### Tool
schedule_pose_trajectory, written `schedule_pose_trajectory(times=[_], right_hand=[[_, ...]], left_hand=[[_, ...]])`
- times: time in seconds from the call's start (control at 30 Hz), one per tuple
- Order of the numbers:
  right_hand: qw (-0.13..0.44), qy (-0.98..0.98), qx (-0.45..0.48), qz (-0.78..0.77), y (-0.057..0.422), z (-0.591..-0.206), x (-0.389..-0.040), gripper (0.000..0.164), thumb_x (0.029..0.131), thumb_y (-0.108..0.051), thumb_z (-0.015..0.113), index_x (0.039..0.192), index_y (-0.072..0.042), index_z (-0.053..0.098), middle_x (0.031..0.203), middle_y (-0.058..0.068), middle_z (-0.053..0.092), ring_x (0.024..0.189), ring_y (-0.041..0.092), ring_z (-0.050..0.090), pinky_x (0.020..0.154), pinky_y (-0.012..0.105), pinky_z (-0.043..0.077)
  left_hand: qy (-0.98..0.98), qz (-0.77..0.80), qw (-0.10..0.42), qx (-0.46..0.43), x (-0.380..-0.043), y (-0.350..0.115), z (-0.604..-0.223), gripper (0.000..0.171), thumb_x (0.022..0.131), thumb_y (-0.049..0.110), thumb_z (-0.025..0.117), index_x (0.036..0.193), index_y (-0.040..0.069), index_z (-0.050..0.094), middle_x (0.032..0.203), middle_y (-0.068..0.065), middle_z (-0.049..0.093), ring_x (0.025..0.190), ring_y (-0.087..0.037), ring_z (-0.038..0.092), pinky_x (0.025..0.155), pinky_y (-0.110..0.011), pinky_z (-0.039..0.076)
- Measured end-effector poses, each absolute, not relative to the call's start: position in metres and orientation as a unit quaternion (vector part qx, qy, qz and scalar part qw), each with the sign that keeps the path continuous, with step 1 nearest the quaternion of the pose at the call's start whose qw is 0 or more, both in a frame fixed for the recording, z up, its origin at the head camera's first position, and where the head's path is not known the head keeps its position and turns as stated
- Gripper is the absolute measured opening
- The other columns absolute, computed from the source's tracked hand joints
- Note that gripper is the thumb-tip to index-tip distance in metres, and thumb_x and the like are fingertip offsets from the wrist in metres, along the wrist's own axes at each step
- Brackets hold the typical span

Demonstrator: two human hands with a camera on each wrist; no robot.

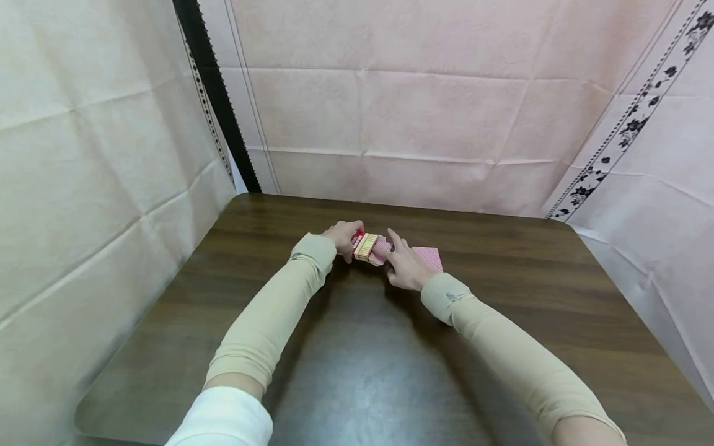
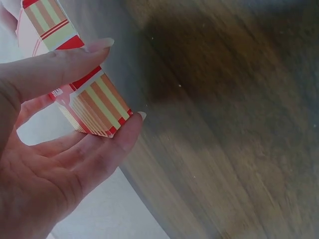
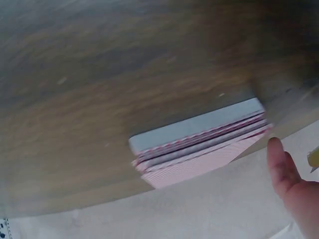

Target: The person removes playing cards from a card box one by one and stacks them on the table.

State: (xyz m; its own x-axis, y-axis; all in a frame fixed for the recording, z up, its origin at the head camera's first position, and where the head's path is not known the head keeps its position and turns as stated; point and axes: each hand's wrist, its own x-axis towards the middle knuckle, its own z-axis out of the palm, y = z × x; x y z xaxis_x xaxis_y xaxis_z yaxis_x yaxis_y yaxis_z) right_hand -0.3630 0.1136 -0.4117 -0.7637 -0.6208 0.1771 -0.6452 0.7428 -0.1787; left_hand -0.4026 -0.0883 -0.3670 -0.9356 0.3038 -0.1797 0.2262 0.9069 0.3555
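Note:
A red-and-yellow striped card box (image 2: pixel 99 102) is in my left hand (image 1: pixel 341 238); in the left wrist view the thumb lies across one face and fingers support the other side. Toward its right end in the head view, the box (image 1: pixel 365 246) shows a pink-patterned part. My right hand (image 1: pixel 409 266) is at that end, one finger extended and fingertips at or very near the pink part; exact contact is unclear. A stack of pink-backed playing cards (image 3: pixel 199 144) lies on the table beside the right hand, its layers slightly uneven. The right hand partly covers this stack (image 1: pixel 428 257) in the head view.
The dark wooden table (image 1: pixel 346 347) has rounded corners, and both hands are toward its far edge. Pale cloth curtains (image 1: pixel 390 118) hang behind it and at both sides. A black strip (image 1: pixel 220 93) runs down the back left.

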Motion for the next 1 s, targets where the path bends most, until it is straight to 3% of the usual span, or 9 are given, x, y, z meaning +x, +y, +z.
schedule_pose_trajectory(times=[0.13,0.33,0.53,0.7,1.0], right_hand=[[0.059,-0.928,0.34,0.139,0.117,-0.411,-0.361,0.054,0.082,-0.01,0.063,0.135,-0.014,0.053,0.154,0.028,0.021,0.133,0.043,0.04,0.104,0.052,0.041],[0.08,-0.928,0.33,0.151,0.112,-0.409,-0.359,0.056,0.086,-0.035,0.07,0.132,-0.008,0.053,0.145,0.023,0.037,0.13,0.038,0.043,0.105,0.052,0.04],[0.098,-0.925,0.345,0.125,0.114,-0.408,-0.356,0.044,0.087,-0.03,0.071,0.121,-0.005,0.057,0.128,0.021,0.052,0.116,0.037,0.049,0.099,0.049,0.043],[0.095,-0.936,0.322,0.104,0.123,-0.408,-0.352,0.045,0.087,-0.025,0.066,0.126,-0.006,0.052,0.123,0.02,0.053,0.112,0.036,0.047,0.094,0.049,0.043],[0.149,-0.965,0.191,0.103,0.149,-0.412,-0.355,0.052,0.089,-0.038,0.063,0.125,-0.004,0.046,0.105,0.022,0.049,0.092,0.037,0.052,0.077,0.05,0.048]], left_hand=[[0.969,0.167,0.124,0.133,-0.402,-0.09,-0.368,0.077,0.061,-0.005,0.085,0.125,0.017,0.049,0.121,-0.011,0.056,0.11,-0.027,0.052,0.092,-0.044,0.047],[0.968,0.163,0.142,0.13,-0.4,-0.087,-0.367,0.076,0.064,-0.005,0.084,0.127,0.017,0.047,0.122,-0.01,0.055,0.108,-0.027,0.052,0.091,-0.044,0.048],[0.97,0.166,0.129,0.121,-0.4,-0.091,-0.367,0.074,0.062,-0.005,0.084,0.124,0.016,0.049,0.12,-0.012,0.056,0.109,-0.029,0.053,0.092,-0.045,0.047],[0.969,0.17,0.135,0.115,-0.399,-0.098,-0.368,0.075,0.065,-0.004,0.083,0.128,0.015,0.047,0.127,-0.015,0.052,0.115,-0.031,0.05,0.096,-0.046,0.046],[0.968,0.18,0.143,0.105,-0.399,-0.103,-0.367,0.075,0.066,-0.003,0.083,0.129,0.015,0.046,0.128,-0.014,0.052,0.117,-0.03,0.048,0.097,-0.046,0.044]])
